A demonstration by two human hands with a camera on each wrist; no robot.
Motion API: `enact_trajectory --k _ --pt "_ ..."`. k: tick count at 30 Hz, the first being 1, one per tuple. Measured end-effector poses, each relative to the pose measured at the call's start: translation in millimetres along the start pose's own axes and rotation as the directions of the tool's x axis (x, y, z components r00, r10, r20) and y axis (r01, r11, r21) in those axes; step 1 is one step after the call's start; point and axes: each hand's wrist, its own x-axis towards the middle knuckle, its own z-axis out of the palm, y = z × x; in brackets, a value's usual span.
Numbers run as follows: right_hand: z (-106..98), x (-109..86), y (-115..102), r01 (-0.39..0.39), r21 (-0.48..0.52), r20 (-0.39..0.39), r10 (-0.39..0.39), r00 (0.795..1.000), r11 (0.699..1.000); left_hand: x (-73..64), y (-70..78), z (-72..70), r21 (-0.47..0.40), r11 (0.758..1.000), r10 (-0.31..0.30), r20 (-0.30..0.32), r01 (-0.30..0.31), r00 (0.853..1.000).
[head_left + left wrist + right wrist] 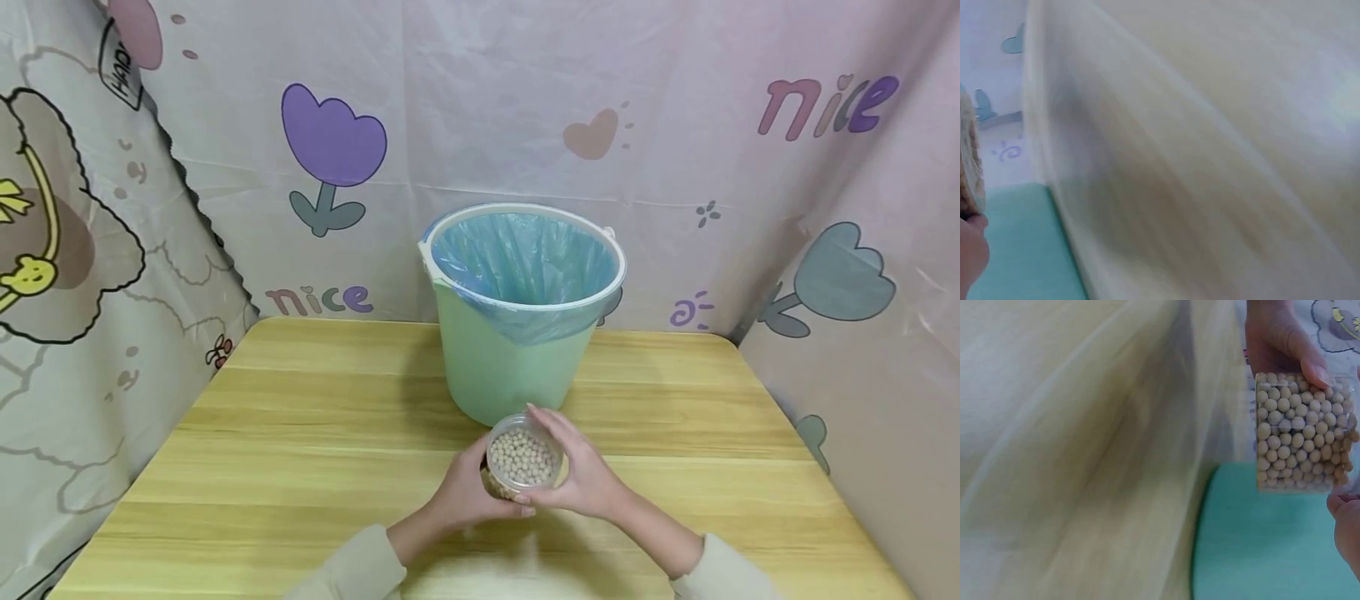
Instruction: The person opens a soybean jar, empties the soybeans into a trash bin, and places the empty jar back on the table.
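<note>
A clear jar (522,457) packed with small round beige balls is held between both hands just in front of the bucket. The left hand (468,492) wraps round its left side, with the thumb and fingers on either side of the jar. On the right, the right hand (585,475) spans the jar's upper rim, fingertips at the far edge and thumb at the near edge. The right wrist view shows the jar (1300,431) side-on, its balls filling it. Only a sliver of the jar (969,156) and a fingertip appear in the left wrist view.
A pale green bucket (517,367) with a white rim and a blue-green plastic liner (525,254) stands on the wooden table (300,450) right behind the hands. Printed curtains (480,108) hang along the back and both sides of the table.
</note>
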Motion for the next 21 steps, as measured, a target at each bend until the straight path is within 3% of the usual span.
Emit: enact_trajectory --k 9,15,21 --pt "-8 16.1 -14 -0.051 -0.007 0.024 0.051 0.998 0.999 5.7 12.4 -2.5 0.071 0.995 0.083 -0.106 -0.076 0.991" --pt "-9 18.5 -18 -0.046 0.002 0.000 0.046 0.999 0.999 5.9 17.2 -3.9 0.100 0.992 0.094 -0.120 -0.083 0.988" --pt "-9 18.0 -20 -0.020 0.054 -0.012 0.021 1.000 0.998 4.8 19.7 -5.7 0.115 0.984 0.153 -0.130 -0.138 0.980"
